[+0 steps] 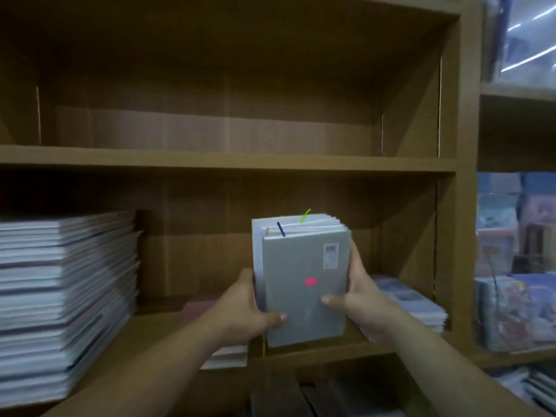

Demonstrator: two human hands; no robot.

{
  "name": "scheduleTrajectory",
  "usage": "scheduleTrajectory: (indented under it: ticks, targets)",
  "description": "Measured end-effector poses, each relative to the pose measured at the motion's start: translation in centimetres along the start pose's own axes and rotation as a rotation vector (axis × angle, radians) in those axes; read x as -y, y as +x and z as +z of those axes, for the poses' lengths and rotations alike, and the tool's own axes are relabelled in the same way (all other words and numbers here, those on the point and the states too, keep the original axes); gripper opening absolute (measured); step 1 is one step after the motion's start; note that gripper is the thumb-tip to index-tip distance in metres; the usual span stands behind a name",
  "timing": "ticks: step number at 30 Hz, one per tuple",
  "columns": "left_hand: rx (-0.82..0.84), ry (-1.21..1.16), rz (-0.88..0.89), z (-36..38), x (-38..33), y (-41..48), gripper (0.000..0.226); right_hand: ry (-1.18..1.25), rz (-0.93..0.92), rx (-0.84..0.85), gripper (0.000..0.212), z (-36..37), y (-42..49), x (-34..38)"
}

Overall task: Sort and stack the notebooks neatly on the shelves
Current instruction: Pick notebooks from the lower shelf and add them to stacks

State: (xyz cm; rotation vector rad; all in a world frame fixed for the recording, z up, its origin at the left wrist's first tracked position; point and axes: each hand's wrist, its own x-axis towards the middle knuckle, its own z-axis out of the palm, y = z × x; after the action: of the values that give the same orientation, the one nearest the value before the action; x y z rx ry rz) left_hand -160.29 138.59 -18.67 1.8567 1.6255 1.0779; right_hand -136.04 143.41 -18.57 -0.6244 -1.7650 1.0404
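1. Here, upright at the near edge of the middle shelf board (331, 350): a bundle of grey hardcover notebooks (304, 296), with a pink sticker (311, 281) and a barcode label (331, 255) on the near cover.
2. Gripped along its left edge by the left hand (243, 308) and along its right edge by the right hand (361, 293), both thumbs across the cover.
3. Poking from the top: a blue ribbon marker (281, 229) and a green ribbon marker (305, 216).
4. Far left on the same shelf, a tall stack of thin notebooks (66, 296); to the right, behind the right hand, a low pile of blue-covered notebooks (412, 299).
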Motion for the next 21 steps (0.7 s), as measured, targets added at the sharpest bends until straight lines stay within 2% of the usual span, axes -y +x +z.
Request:
scheduleTrajectory:
  ticks: [3,5,8,10,12,14,17,21]
  targets:
    - [0.050,-0.003,-0.021,1.1,1.7,0.6,0.068,-0.002,0.085,-0.026,0.103,0.2,0.1,-2.6]
    - [0.056,-0.045,0.008,1.6,2.1,0.8,0.070,0.050,0.128,-0.034,0.087,0.5,-0.2,-4.1]
    - [0.072,-0.040,0.031,2.6,2.8,0.9,0.097,0.117,0.173,-0.085,0.064,1.5,-0.6,-5.6]
    - [0.102,0.091,0.001,3.6,3.2,0.9,0.122,0.114,0.189,-0.132,0.066,2.2,-0.6,-6.3]
    - [0.119,0.205,-0.019,4.2,3.8,0.9,0.129,0.048,0.184,-0.164,0.078,2.6,-0.7,-6.4]
    - [0.102,0.246,-0.015,4.3,3.6,1.0,0.129,-0.042,0.155,-0.186,0.085,2.9,-0.7,-6.5]
    - [0.061,0.188,-0.037,3.9,2.4,0.3,0.125,-0.073,0.140,-0.282,0.073,3.9,-0.9,-6.1]
    - [-0.008,-0.022,0.080,1.4,0.1,-2.2,0.091,-0.044,0.056,-0.391,0.065,5.2,-0.8,-3.0]
